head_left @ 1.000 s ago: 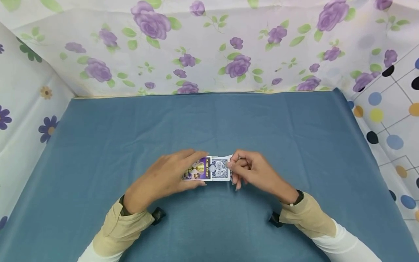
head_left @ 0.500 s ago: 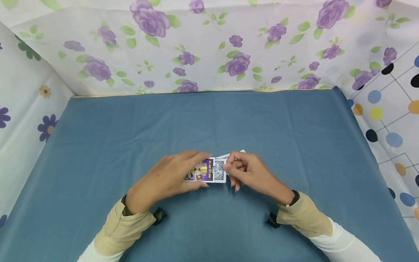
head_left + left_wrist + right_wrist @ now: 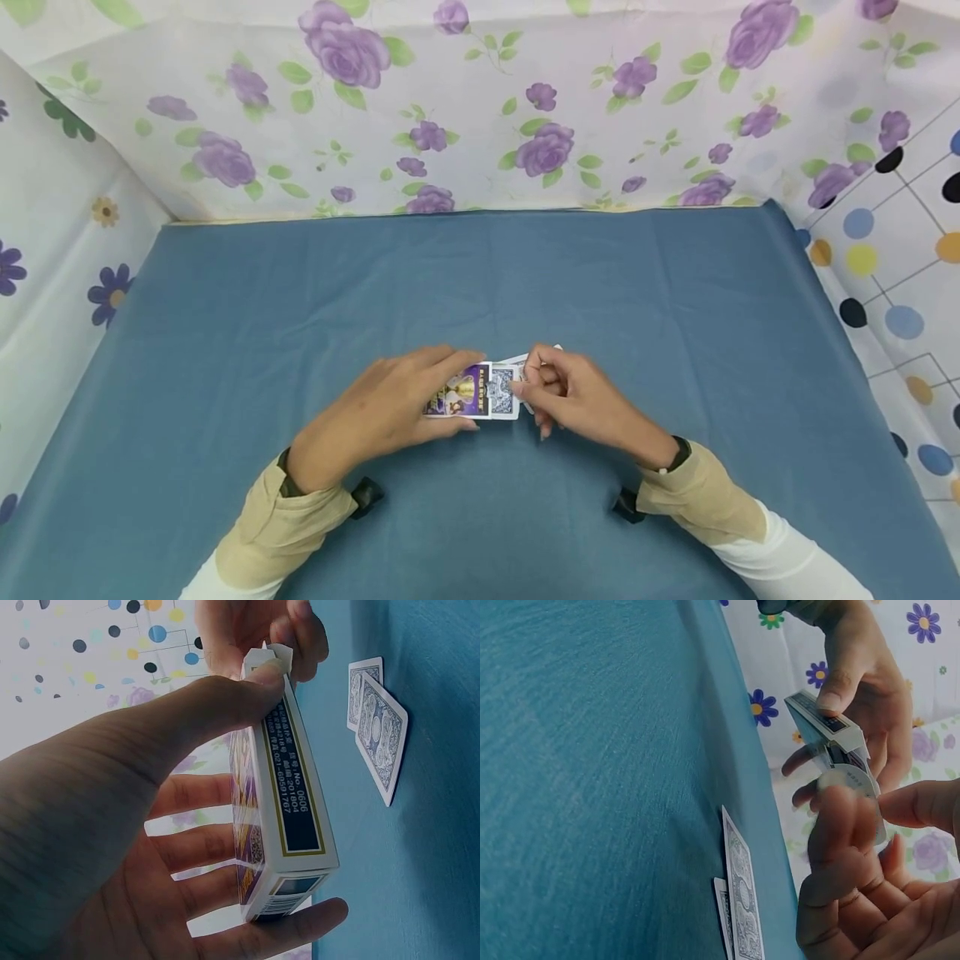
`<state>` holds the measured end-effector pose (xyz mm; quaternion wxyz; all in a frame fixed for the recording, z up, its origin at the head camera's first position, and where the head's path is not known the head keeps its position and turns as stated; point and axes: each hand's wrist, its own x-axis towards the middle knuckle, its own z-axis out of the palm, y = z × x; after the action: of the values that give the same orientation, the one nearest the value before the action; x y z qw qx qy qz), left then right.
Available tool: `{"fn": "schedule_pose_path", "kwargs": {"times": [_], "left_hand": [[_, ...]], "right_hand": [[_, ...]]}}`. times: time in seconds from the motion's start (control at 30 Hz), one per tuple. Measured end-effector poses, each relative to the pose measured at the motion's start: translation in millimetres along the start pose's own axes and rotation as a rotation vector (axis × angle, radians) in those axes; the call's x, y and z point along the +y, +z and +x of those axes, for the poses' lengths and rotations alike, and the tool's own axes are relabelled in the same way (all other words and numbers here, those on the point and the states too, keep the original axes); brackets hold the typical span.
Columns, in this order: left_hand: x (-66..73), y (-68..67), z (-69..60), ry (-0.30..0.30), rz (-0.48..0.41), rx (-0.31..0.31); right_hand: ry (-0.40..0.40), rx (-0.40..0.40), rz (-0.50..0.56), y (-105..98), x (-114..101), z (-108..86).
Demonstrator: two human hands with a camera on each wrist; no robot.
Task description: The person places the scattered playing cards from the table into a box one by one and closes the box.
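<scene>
My left hand (image 3: 382, 408) grips a purple-and-white playing card box (image 3: 467, 390), its thumb along one side and fingers along the other. In the left wrist view the box (image 3: 289, 787) is tilted above the table, its far end open. My right hand (image 3: 573, 392) has curled fingers at that end; in the right wrist view its thumb and forefinger pinch a pale rounded flap (image 3: 855, 780). Two blue-backed playing cards (image 3: 381, 739) lie face down and overlapping on the cloth below. From the head view, patterned card backs (image 3: 504, 393) show between box and right fingers.
A blue cloth (image 3: 480, 283) covers the table. Behind it hangs a floral sheet (image 3: 375, 108), with a dotted sheet (image 3: 892, 275) at the right and a flowered one (image 3: 60, 250) at the left. Both wrists carry small black cameras (image 3: 366, 497).
A second card, lying at an angle, has come into view beyond the right fingers. Less patterned card back shows beside the box than one second ago. The hands have barely moved.
</scene>
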<state>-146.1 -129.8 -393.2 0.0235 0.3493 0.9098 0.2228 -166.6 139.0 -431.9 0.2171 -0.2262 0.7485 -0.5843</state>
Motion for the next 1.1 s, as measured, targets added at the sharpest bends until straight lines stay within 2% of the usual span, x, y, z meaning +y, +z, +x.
{"fn": "schedule_pose_path", "kwargs": {"times": [0.33,0.73,1.1], "left_hand": [[2.2,1.7,1.8,0.010,0.000,-0.018],[5.4,6.2,2.7,0.021,0.002,-0.029],[8.2,9.4,1.9,0.030,-0.001,-0.028]], "right_hand": [[0.042,-0.015,0.097,2.5,6.2,-0.2],[0.029,-0.043,0.106,9.6,8.5,-1.3],[0.074,-0.017,0.079,15.0,9.0,-1.2]]}}
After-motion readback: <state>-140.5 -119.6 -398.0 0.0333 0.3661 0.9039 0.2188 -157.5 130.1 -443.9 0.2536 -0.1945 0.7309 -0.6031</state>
